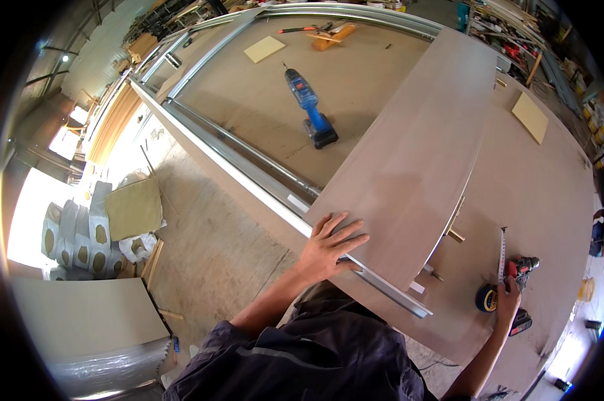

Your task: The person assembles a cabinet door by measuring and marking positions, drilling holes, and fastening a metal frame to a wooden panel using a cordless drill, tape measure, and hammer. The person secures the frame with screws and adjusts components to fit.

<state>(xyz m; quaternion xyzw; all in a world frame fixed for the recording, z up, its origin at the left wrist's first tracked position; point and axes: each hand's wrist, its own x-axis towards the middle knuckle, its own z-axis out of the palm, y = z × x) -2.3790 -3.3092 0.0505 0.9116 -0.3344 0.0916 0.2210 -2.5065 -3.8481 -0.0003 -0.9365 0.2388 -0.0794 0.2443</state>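
Observation:
My left hand (329,248) lies with spread fingers on the near edge of a long grey-brown panel (415,154), by the metal channel along its border. On the right, my right hand (508,302) is closed round the handle of a red and black cordless drill (520,266), which lies on its side. Beside that hand sits a black and yellow tape measure (486,298), its blade drawn out away from me. A brass-coloured lock cylinder (456,235) and a small metal part (433,272) rest next to the panel's right edge.
A blue cordless drill (307,107) lies inside the metal frame (235,137). Farther off are pliers (302,29), an orange-brown tool (333,37) and a pale square piece (264,49). Another pale piece (530,118) is at right. Wrapped sheets (95,321) are stacked at lower left.

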